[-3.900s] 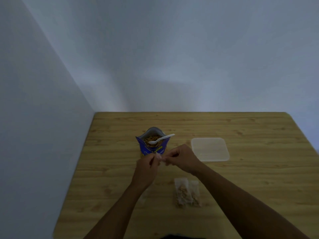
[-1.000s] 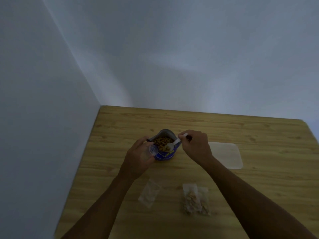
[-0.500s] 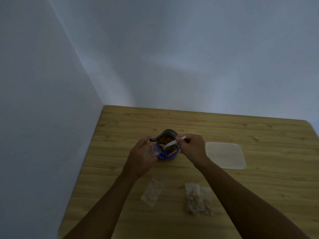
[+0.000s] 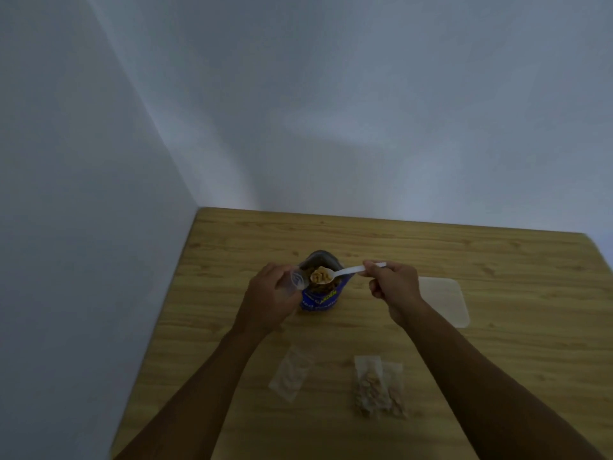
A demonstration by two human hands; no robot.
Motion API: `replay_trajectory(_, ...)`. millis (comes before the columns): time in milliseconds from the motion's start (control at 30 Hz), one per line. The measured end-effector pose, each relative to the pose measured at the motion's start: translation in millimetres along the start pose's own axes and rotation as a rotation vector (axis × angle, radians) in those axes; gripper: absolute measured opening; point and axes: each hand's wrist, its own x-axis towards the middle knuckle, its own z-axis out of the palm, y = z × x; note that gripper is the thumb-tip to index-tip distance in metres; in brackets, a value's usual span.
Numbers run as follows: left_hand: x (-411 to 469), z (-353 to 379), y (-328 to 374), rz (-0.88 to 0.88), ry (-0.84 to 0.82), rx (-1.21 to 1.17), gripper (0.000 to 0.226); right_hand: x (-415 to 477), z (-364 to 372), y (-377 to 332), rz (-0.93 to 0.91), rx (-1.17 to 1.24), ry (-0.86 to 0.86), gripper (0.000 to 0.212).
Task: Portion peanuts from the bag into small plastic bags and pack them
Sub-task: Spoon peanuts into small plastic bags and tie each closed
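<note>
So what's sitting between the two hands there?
In the head view, the open blue peanut bag stands between the left hand and right hand, with the loaded bowl of the white spoon above it.

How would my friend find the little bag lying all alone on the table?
Find the wooden table, then the blue peanut bag standing near its middle. Closer to the person, beside the left forearm, lies one little clear bag. It looks flat, while the two bags to its right bulge with peanuts.

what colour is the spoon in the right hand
White plastic spoon, seen in the head view.
</note>
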Motion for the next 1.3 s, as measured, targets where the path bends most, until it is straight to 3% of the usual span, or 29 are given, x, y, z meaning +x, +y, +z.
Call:
replay_trajectory(200, 11.7, 5.6, 3.4, -0.104, -0.051, -0.043, 0.037, -0.5, -13.4, -21.6, 0.018, 0.088, -0.045, 0.011)
replay_trajectory(367, 20.5, 8.2, 8.0, -0.075, -0.073, -0.023, 0.045, -3.3, -14.6, -44.3, -0.049, 0.054, -0.131, 0.013)
replay_trajectory(533, 26.3, 12.0, 15.7, -0.053, -0.114, -0.068, 0.045, -10.5, -2.7, -57.8, -0.191, -0.119, -0.203, 0.010)
replay_trajectory(733, 28.6, 16.2, 25.2, -0.054, -0.107, -0.066, 0.040, -26.2, 22.7, -75.0, -0.543, -0.540, -0.337, 0.011)
replay_trajectory(833, 26.6, 14.3, 26.4, -0.037, -0.084, -0.079, 0.034, -27.4, 22.6, -82.6, -0.643, -0.614, -0.415, 0.010)
replay_trajectory(1133, 19.1, 9.9, 13.7, -0.049, -0.036, -0.091, 0.037, -18.6, 2.5, -91.9, -0.687, -0.484, -0.415, 0.010)
replay_trajectory(1300, 10.2, 5.9, 8.8, -0.142, -0.020, -0.113, 0.035, -8.5, -3.7, -76.6, -0.591, -0.305, -0.227, 0.009)
